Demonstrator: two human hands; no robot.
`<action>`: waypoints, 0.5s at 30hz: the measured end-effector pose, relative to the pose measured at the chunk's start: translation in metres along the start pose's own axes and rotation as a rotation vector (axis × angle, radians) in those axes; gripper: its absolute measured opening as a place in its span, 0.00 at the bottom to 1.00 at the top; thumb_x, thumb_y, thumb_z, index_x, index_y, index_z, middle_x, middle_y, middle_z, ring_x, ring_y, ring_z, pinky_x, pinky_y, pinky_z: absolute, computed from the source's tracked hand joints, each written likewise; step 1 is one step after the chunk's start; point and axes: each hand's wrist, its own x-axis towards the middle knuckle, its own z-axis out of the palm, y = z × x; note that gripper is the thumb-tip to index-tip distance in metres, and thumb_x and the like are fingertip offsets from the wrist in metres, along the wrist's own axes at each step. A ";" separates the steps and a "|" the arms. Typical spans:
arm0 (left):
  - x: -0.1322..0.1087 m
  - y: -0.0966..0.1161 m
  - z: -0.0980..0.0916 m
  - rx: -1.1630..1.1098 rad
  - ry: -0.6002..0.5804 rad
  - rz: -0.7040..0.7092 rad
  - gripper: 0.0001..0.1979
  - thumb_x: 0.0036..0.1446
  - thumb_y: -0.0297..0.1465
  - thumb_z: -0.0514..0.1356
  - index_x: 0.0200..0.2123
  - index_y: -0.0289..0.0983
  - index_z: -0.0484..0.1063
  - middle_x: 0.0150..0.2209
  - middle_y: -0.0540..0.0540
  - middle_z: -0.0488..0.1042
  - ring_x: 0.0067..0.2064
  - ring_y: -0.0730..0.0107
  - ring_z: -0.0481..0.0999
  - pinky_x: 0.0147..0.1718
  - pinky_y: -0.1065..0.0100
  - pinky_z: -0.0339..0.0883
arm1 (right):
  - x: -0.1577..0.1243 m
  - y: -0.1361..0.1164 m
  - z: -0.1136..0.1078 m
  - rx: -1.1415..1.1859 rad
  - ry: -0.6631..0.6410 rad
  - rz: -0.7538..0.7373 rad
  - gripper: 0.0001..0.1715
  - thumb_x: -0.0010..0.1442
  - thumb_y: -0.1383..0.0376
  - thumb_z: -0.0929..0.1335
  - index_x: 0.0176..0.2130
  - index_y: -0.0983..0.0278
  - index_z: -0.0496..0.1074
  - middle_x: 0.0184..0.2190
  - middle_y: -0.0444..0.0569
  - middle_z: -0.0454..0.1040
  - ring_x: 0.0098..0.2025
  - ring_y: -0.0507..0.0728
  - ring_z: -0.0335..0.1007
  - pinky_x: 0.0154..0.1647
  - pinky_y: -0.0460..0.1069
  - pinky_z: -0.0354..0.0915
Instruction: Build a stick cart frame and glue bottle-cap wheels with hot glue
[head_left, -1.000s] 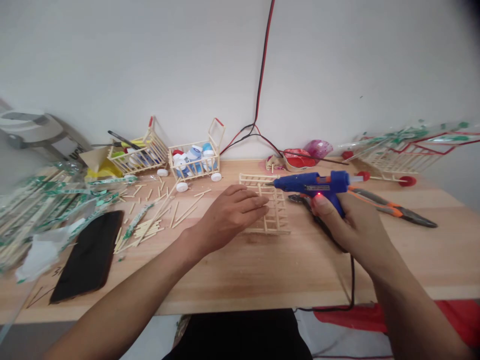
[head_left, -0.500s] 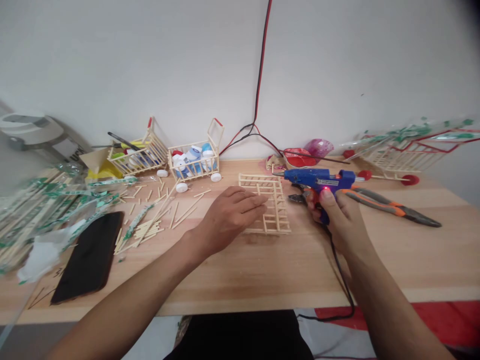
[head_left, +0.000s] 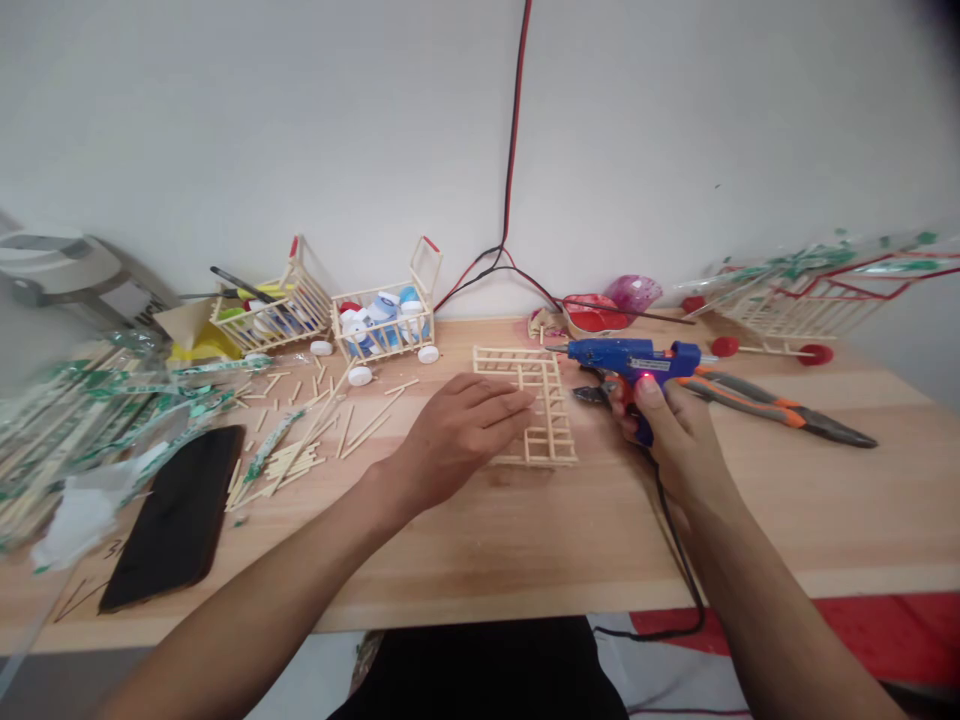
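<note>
My left hand (head_left: 469, 430) lies over the left part of a small frame of thin wooden sticks (head_left: 551, 400), its fingers together and bent around a part of it. The thumb and the spot it grips are hidden under the hand. In my right hand (head_left: 671, 425) is a blue glue gun (head_left: 619, 355), held by its handle with a red light lit near the thumb. The metal nozzle points left, just above the frame's upper right corner. A black cord hangs from the handle.
Two stick carts (head_left: 274, 318) (head_left: 384, 325) with white wheels stand at the back left. Cut sticks (head_left: 296, 460) and a black phone (head_left: 176, 520) lie left. Pliers (head_left: 787, 405), a red dish (head_left: 596, 315) and a red-wheeled cart (head_left: 787, 315) are to the right.
The whole view has shifted slightly. Both hands, the glue gun and the stick frame keep nearly the same places relative to one another.
</note>
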 end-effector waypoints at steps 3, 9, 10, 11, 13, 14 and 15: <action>0.001 0.001 0.000 0.012 -0.002 0.002 0.10 0.66 0.25 0.55 0.48 0.36 0.74 0.51 0.44 0.78 0.55 0.64 0.75 0.51 0.60 0.69 | -0.001 -0.001 0.000 0.000 0.007 -0.003 0.21 0.62 0.47 0.66 0.32 0.61 0.70 0.27 0.47 0.67 0.25 0.53 0.58 0.23 0.49 0.53; 0.002 0.002 0.001 0.007 0.008 0.027 0.10 0.66 0.24 0.55 0.47 0.33 0.74 0.50 0.42 0.78 0.54 0.62 0.75 0.52 0.59 0.70 | -0.003 -0.002 0.001 0.012 0.019 0.001 0.20 0.62 0.47 0.66 0.32 0.61 0.70 0.27 0.46 0.67 0.25 0.52 0.57 0.23 0.49 0.53; 0.002 0.002 0.001 0.008 0.009 0.030 0.10 0.66 0.24 0.55 0.47 0.33 0.73 0.50 0.42 0.78 0.54 0.63 0.75 0.52 0.59 0.70 | -0.003 -0.002 0.001 0.014 0.016 0.002 0.20 0.62 0.47 0.66 0.33 0.61 0.70 0.27 0.46 0.67 0.25 0.52 0.57 0.23 0.49 0.53; 0.002 0.002 0.001 0.008 0.010 0.032 0.10 0.66 0.24 0.55 0.47 0.33 0.73 0.50 0.42 0.78 0.54 0.63 0.75 0.52 0.59 0.71 | -0.002 -0.001 0.000 0.014 0.010 0.002 0.21 0.62 0.47 0.66 0.33 0.61 0.70 0.27 0.46 0.67 0.25 0.52 0.57 0.23 0.49 0.52; 0.002 0.002 0.002 0.010 0.007 0.031 0.10 0.65 0.23 0.55 0.48 0.33 0.73 0.50 0.42 0.78 0.53 0.62 0.75 0.52 0.59 0.70 | -0.001 0.000 -0.001 0.016 -0.002 0.005 0.21 0.62 0.47 0.66 0.33 0.61 0.70 0.27 0.46 0.67 0.25 0.52 0.57 0.23 0.48 0.52; 0.002 0.002 0.002 0.013 0.005 0.030 0.10 0.65 0.23 0.55 0.48 0.33 0.73 0.50 0.42 0.78 0.53 0.62 0.75 0.51 0.59 0.70 | -0.001 0.001 -0.001 0.019 -0.004 0.007 0.21 0.62 0.46 0.66 0.33 0.61 0.70 0.27 0.46 0.67 0.25 0.52 0.57 0.23 0.48 0.52; 0.002 0.002 0.002 0.018 0.003 0.028 0.10 0.65 0.23 0.55 0.47 0.33 0.73 0.50 0.42 0.78 0.53 0.62 0.76 0.51 0.59 0.70 | -0.001 0.001 -0.001 0.023 -0.004 0.009 0.21 0.62 0.46 0.66 0.33 0.61 0.70 0.27 0.46 0.67 0.25 0.52 0.57 0.22 0.48 0.52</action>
